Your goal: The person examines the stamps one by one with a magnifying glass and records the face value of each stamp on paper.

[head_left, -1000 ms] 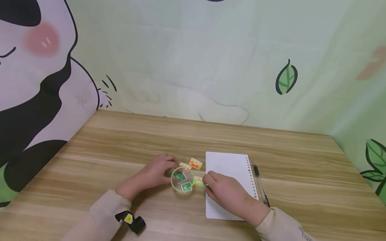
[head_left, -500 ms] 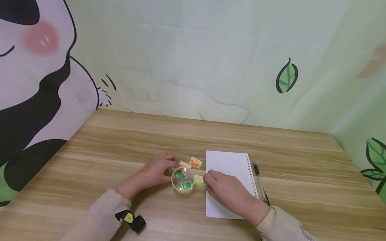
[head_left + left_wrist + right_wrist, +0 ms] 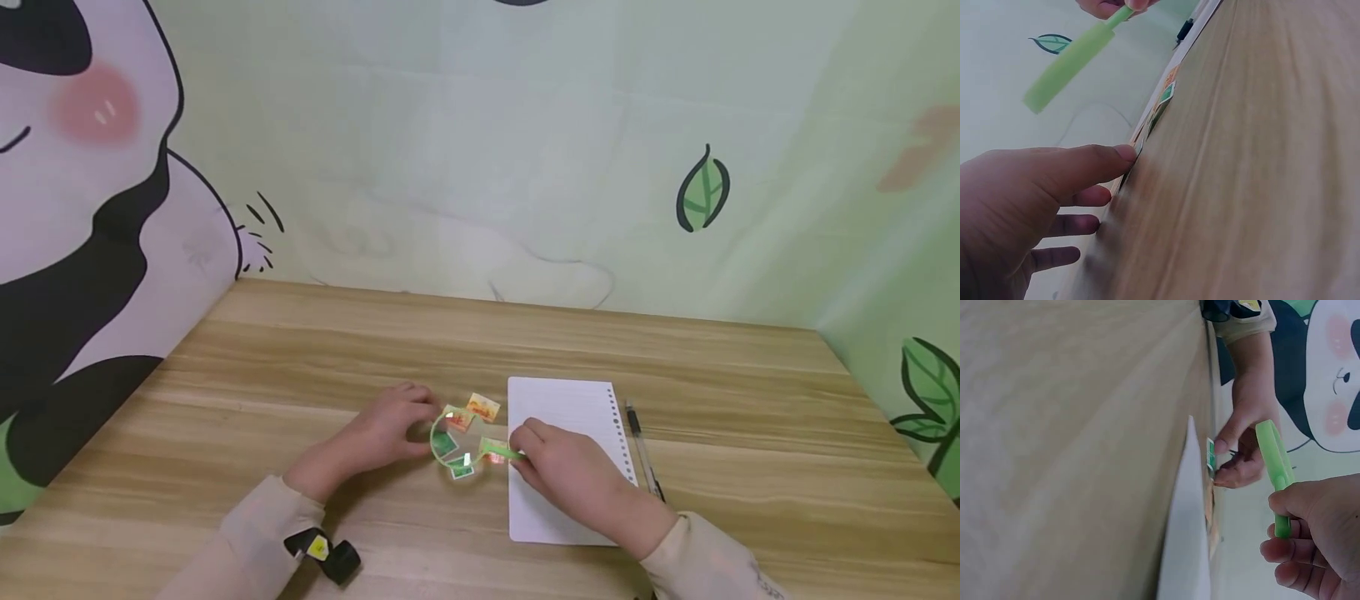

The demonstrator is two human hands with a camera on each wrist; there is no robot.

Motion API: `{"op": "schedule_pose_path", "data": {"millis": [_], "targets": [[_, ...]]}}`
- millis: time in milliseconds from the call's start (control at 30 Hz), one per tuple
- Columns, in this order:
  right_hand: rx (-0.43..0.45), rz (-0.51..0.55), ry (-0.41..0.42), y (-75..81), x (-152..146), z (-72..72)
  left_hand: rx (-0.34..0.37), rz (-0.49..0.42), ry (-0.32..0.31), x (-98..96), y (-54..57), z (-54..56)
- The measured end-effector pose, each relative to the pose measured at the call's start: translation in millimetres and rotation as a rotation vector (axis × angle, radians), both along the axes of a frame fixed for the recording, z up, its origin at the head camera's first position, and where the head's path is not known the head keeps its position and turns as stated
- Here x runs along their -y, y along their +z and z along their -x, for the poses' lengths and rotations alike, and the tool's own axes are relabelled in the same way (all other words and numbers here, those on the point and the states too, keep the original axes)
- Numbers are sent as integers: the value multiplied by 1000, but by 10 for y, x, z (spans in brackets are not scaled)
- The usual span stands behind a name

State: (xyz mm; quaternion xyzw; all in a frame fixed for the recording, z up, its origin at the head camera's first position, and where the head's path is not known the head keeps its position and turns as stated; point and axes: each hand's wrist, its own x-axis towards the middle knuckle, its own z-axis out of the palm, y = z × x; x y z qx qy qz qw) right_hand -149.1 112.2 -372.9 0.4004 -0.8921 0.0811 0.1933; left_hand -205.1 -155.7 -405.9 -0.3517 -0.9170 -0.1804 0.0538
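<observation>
My right hand [image 3: 562, 479] pinches the handle of a green magnifying glass [image 3: 1275, 456] between thumb and fingers. The lens is held above several small stamp-like paper pieces on the table. Through it and around its rim show a green piece [image 3: 444, 444], a lower green piece [image 3: 462, 471] and an orange one [image 3: 483, 407]. Another orange-and-yellow piece [image 3: 492, 457] lies partly behind the handle. To the left, my left hand [image 3: 393, 425] rests with relaxed, spread fingers, its thumb tip right at the edge of the papers in the left wrist view.
A white lined sheet with punched holes [image 3: 558, 400] lies partly under my right forearm. Beside its right edge is a black-capped clear pen [image 3: 643, 450]. The wooden table [image 3: 337, 333] meets a printed cloth backdrop [image 3: 450, 167]. A black device [image 3: 326, 554] is strapped to the left sleeve.
The magnifying glass has lifted and tilted slightly, shifting away from the lower green piece toward the orange ones. My left hand stays in about the same place. The head view has shifted a little.
</observation>
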Motion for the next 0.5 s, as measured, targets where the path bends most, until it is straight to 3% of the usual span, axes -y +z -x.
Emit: {"op": "schedule_pose_path", "data": {"millis": [167,400,500], "targets": [[50,49,-39,81,-85,3,23,10,15,-24,27,-11],[25,169,-90,130,-284,29,61,-18,45,-44,64,-31],[88,201,-138,180,-395,24,42,-46,63,-49,92,-44]]}}
